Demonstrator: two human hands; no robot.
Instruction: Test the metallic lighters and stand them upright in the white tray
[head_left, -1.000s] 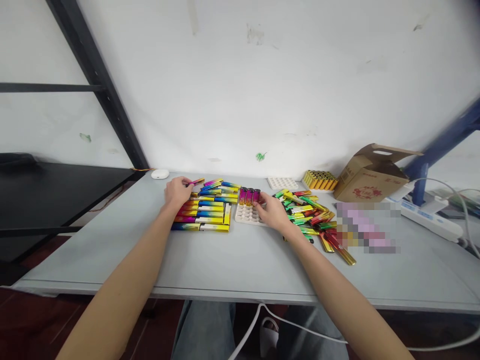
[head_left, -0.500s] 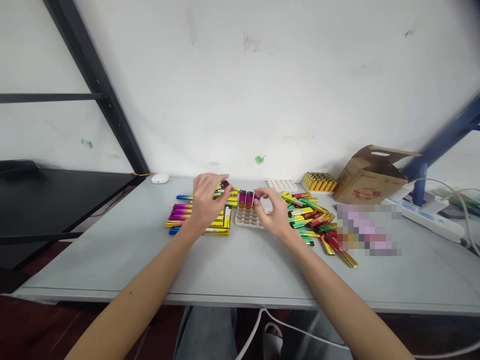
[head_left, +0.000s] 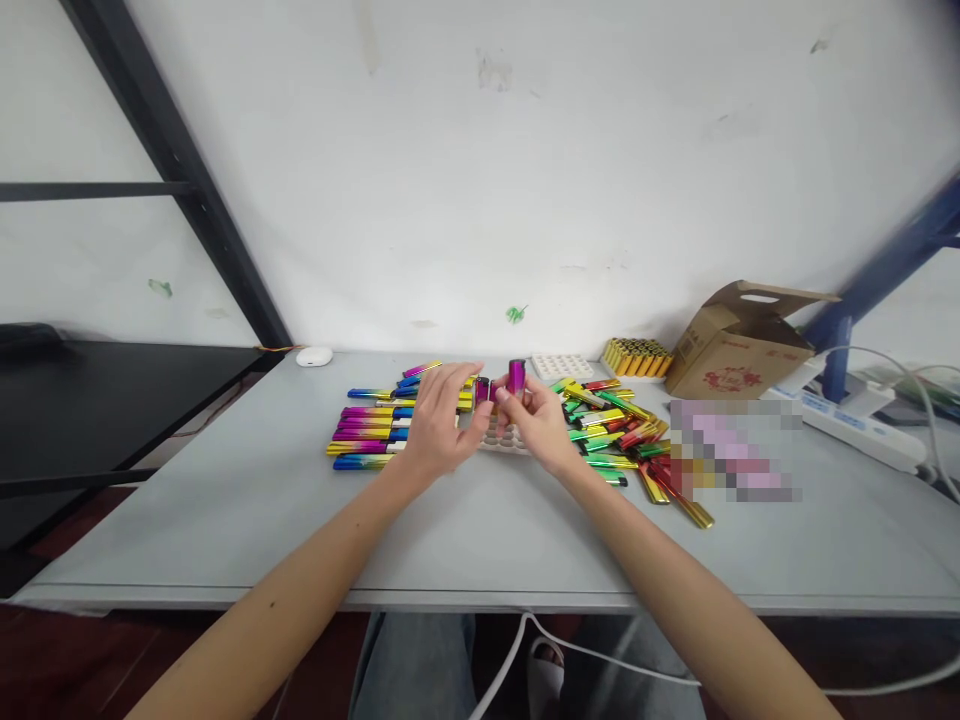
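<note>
White wall point(head_left: 420, 180) backs a grey tabletop point(head_left: 480, 545) where, from left, a small white case point(head_left: 313, 356) sits near the far edge and multicoloured lighters point(head_left: 367, 435) lie in rows, most with their long axes running left to right. A person's left hand point(head_left: 439, 422) stands over them, thumb spread wide from the fingers, beside dark-topped lighters point(head_left: 482, 388) upright at a white tray point(head_left: 510, 440); whether it touches them cannot be told. Just right, the right hand point(head_left: 541, 422) pinches a purple lighter point(head_left: 517, 378) between thumb and fingers above the tray, long axis near vertical, dark end up. Beyond lie a jumbled pile of green, red and gold lighters point(head_left: 619, 425), pointing various ways, and an open carton point(head_left: 739, 350).
</note>
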